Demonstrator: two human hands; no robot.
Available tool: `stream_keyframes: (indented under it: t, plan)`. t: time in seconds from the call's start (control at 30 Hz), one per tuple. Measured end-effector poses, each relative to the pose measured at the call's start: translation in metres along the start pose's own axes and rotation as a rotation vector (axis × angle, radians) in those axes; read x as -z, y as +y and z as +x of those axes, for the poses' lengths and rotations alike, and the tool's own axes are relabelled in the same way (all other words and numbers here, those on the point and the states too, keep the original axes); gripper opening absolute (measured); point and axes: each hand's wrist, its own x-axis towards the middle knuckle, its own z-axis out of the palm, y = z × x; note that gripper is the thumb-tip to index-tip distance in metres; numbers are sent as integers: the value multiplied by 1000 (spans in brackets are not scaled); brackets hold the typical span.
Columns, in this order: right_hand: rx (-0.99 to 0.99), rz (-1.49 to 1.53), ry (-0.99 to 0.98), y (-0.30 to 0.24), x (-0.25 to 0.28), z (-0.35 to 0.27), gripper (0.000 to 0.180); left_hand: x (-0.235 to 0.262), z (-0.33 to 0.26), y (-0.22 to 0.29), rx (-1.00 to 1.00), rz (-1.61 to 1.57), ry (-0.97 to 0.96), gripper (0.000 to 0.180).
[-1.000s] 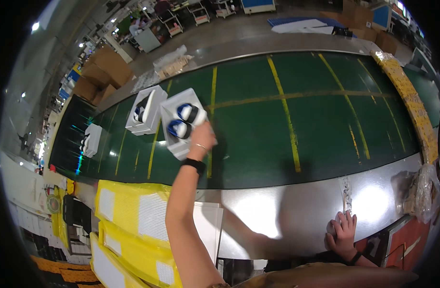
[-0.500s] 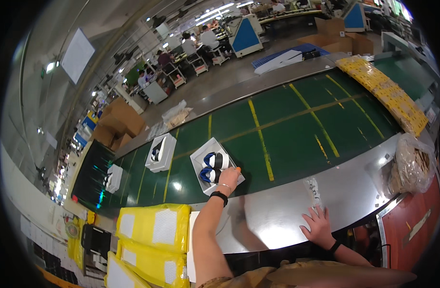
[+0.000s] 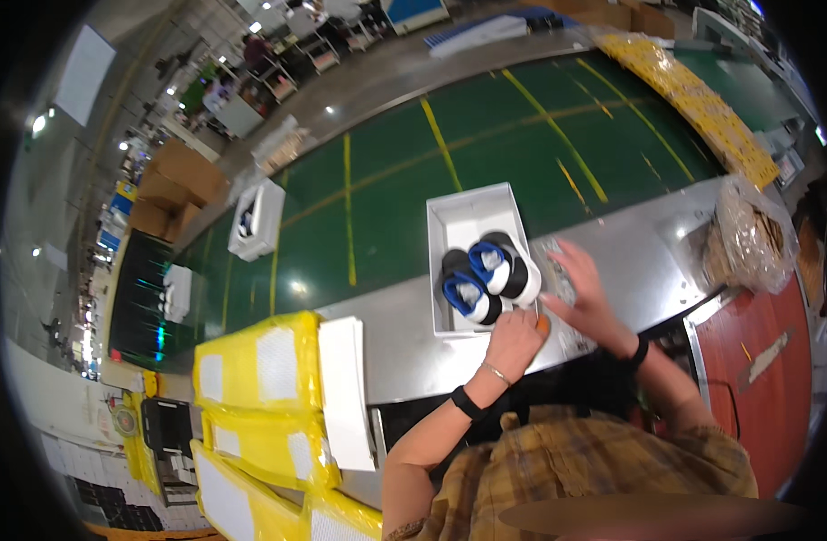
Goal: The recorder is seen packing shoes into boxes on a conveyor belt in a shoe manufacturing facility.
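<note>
The left hand point(image 3: 516, 339) clasps the near end of the box point(image 3: 472, 212) holding two shoes point(image 3: 502, 281), the right hand point(image 3: 583, 293), fingers spread, empty, just beside it.

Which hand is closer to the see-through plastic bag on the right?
The right one. The right hand is left of the plastic bag; the left hand is farther left, at the white box's near edge.
</note>
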Motion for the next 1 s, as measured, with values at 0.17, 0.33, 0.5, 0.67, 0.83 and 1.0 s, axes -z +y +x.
stream_keyframes:
  t: [0.17, 0.33, 0.5, 0.67, 0.83, 1.0]
  plan:
    - [266, -160, -309, -52, -7, 66, 59, -2, -11, 5, 88, -119, 206, 14]
    - [424, -234, -573, -22, -29, 84, 50, 60, -33, -4, 219, -319, 498, 17]
    - [399, -431, -863, -47, -39, 101, 55, 63, -48, -43, 500, -234, 224, 49]
    - [356, -267, -815, -43, -35, 112, 57, 56, -35, -59, 655, -584, 234, 29]
    - [349, -199, -865, -74, -7, 136, 55, 109, -26, -68, 386, -472, 341, 28]
    - [443, -338, -941, -73, -4, 125, 60, 98, -30, -54, 602, -584, 171, 30]
